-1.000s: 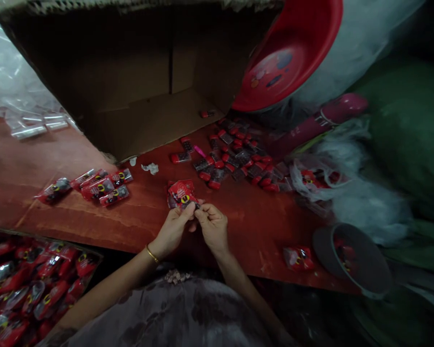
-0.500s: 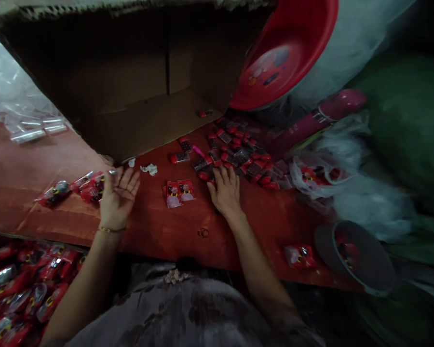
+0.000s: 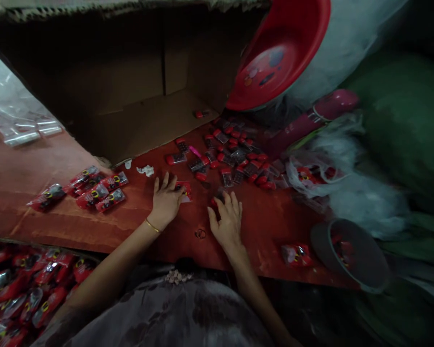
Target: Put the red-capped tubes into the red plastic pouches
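My left hand [image 3: 166, 202], with a bracelet at the wrist, reaches over a few red printed cards [image 3: 187, 191]. Its fingers are spread, and the fingertips on the right side touch the cards. To the right, my right hand [image 3: 227, 221] curls its fingers round a small clear container with a red cap [image 3: 216, 200], partly hidden by the fingers. Just beyond lies a pile of similar red-capped containers [image 3: 238, 154]. Several filled red packets [image 3: 94, 195] rest on the table left of my left hand.
A big open cardboard box [image 3: 130, 125] stands at the back, beside a red basin [image 3: 292, 91]. At right are a pink bottle [image 3: 311, 118], a plastic bag [image 3: 307, 178] and a grey bucket [image 3: 350, 255]. More red packets [image 3: 32, 274] fill the lower left.
My left hand has moved right from the red packets, leaving them on the table, to the cards. My right hand has drawn back from the pile with a red-capped container.
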A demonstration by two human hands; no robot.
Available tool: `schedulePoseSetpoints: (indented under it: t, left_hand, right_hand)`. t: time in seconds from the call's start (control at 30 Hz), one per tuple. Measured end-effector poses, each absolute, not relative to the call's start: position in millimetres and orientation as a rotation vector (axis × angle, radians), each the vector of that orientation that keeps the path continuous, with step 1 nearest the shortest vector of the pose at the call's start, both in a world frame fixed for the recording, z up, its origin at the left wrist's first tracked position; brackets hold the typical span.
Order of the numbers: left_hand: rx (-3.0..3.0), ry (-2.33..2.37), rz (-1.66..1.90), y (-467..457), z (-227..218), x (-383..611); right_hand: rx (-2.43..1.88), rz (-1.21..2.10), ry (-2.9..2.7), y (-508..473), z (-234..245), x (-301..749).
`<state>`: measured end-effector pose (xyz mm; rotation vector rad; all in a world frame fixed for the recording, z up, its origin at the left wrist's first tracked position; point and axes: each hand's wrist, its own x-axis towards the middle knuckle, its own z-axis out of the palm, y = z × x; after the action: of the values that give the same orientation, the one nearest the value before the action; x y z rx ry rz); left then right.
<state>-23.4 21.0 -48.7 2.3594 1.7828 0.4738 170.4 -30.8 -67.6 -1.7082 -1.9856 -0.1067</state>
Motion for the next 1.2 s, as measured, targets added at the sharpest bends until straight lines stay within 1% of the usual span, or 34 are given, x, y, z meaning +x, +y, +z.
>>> schedulePoseSetpoints:
  t: [0.27, 0.5, 0.73, 0.83, 0.93, 1.03, 1.1, 1.2]
  left_hand:
    - [2.368, 1.787, 0.601, 12.7, -47.0, -18.1]
    - [2.299, 1.868, 0.510, 21.1, -46.5, -17.3]
    - [2.236, 1.935, 0.628, 36.3, -52.5, -9.4]
    - [2.146, 1.997, 0.713, 35.8, -42.8, -10.7]
    - [2.080, 1.973, 0.874, 25.9, -26.5, -10.4]
    - [2.048, 1.873, 1.008, 11.1, -12.7, -5.5]
    - [1.974, 1.807, 1.090, 2.6, -8.1, -2.3]
    - [1.629, 1.632, 1.170, -5.2, -7.2, -1.8]
  right_hand:
    - [-1.496, -0.060, -1.979, -29.5, -58.3, 146.0]
    - [-1.493, -0.030, -1.945, -32.6, -61.5, 144.7]
    - [-1.424, -0.009, -1.899, -29.5, -58.9, 139.5]
    - [-1.389, 0.162, -1.800, -30.4, -52.0, 139.3]
    - [-1.384, 0.554, -1.567, -27.6, -45.7, 134.7]
    - [-1.280, 0.931, -1.315, -19.9, -40.7, 123.3]
    - [-1.240, 1.012, -1.217, -15.9, -37.6, 115.7]
    - [-1.316, 0.933, -1.207, -16.5, -33.8, 111.0]
